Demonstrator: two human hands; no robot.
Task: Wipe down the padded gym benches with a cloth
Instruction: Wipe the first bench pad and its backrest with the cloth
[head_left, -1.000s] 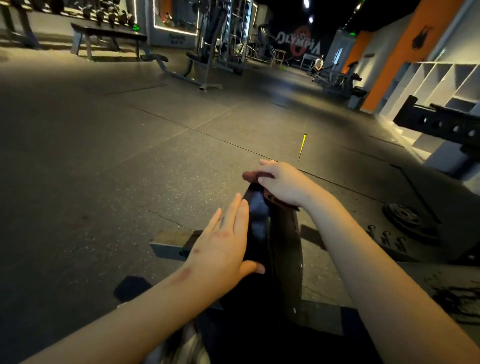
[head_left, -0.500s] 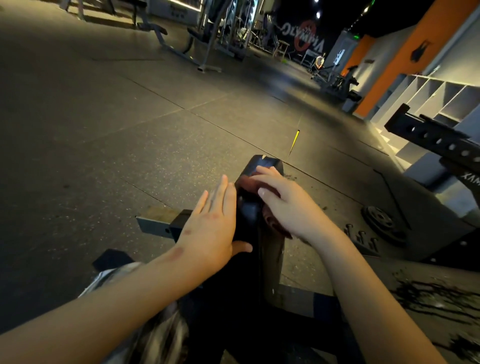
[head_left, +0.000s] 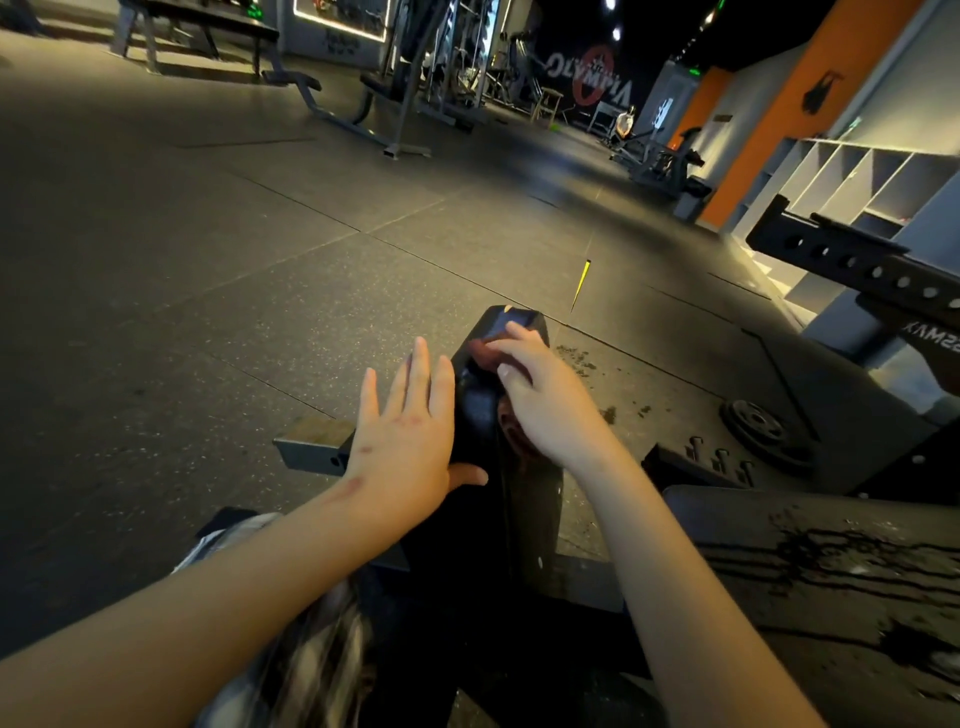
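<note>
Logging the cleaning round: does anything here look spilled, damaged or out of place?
Yes. The grey surface at lower right carries dark, wet-looking streaks and splatter, as if liquid ran across it. Dark specks also litter the floor beside the bench.

Right hand (head_left: 545, 410) holds reddish cloth (head_left: 517, 434) on bench pad (head_left: 475, 400) — left hand (head_left: 410, 441) flat against it

Black padded bench (head_left: 480, 400) on speckled gym floor (head_left: 208, 312); reddish cloth (head_left: 513, 432) on its pad, gripped by the right hand (head_left: 545, 405); left hand (head_left: 410, 436) flat against its side.
</note>
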